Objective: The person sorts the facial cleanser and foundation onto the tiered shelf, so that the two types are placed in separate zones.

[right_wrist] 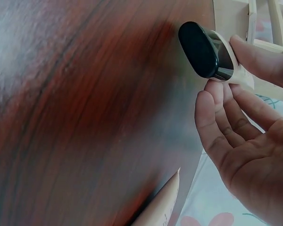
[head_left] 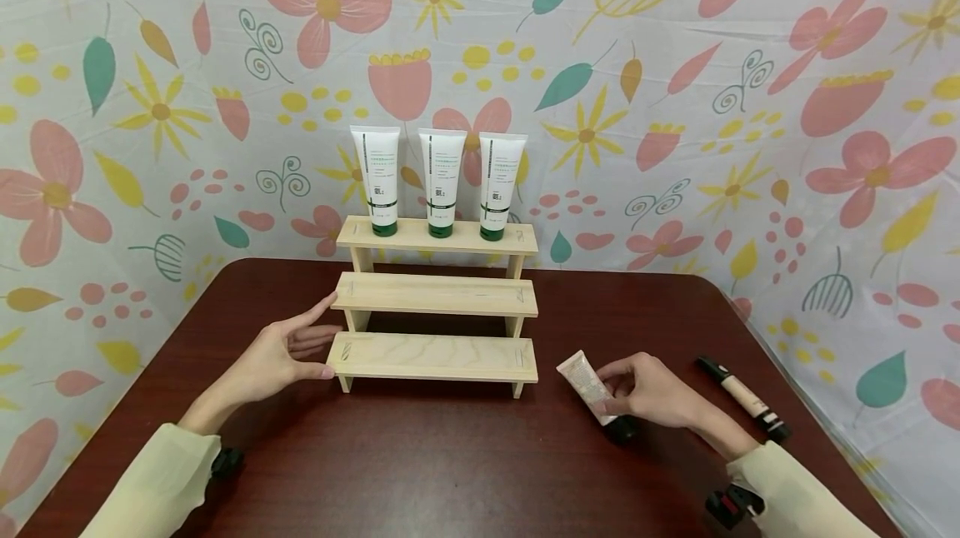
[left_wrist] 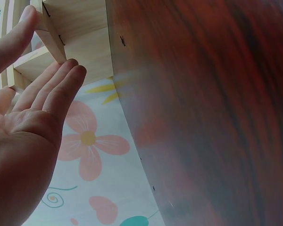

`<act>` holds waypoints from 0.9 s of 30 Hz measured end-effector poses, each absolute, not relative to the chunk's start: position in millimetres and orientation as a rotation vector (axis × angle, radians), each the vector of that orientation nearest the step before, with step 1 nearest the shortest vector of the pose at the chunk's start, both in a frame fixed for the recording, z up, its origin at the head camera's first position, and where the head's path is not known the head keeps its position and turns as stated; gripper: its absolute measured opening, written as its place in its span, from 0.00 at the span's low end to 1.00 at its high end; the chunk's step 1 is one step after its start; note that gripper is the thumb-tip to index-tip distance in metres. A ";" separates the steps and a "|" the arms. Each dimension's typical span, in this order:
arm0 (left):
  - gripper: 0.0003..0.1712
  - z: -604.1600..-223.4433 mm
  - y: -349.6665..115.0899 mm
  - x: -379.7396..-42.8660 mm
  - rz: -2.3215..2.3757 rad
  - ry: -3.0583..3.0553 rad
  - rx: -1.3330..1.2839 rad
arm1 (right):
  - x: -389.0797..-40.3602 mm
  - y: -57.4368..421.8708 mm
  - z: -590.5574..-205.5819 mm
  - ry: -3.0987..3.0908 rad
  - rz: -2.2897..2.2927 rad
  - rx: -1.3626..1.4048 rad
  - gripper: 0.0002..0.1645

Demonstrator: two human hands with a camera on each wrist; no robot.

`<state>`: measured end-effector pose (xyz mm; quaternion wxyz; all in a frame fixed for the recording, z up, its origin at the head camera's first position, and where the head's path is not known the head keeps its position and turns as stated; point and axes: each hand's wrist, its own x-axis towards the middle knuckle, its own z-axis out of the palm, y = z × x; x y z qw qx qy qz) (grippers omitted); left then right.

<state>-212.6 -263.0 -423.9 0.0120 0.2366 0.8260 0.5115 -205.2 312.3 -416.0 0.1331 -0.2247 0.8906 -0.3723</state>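
A wooden three-step display stand (head_left: 435, 355) stands on the dark table. My left hand (head_left: 281, 355) is at its left side, thumb by the lowest step and index finger reaching the middle one. In the left wrist view the fingers (left_wrist: 61, 89) are extended against the stand's end. My right hand (head_left: 652, 392) pinches a small beige squeeze tube (head_left: 582, 380) between thumb and fingers, right of the stand. The tube tilts, its flat end up toward the stand and its black cap (right_wrist: 198, 49) low, close over the table.
Three white tubes with green caps (head_left: 442, 180) stand in a row on the top step. A slim beige tube with black ends (head_left: 742, 396) lies on the table (head_left: 450, 463) beyond my right hand. A floral cloth (head_left: 637, 105) hangs behind the table and along its sides.
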 end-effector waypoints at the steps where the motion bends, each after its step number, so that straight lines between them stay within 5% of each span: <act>1: 0.62 -423.7 -263.0 -212.4 1.596 2.574 0.738 | -204.9 311.6 -415.4 2.585 -1.089 -0.651 0.23; 27: 0.62 -423.3 -262.6 -212.3 1.593 2.573 0.749 | -193.6 293.2 -406.2 2.737 -1.217 -0.636 0.17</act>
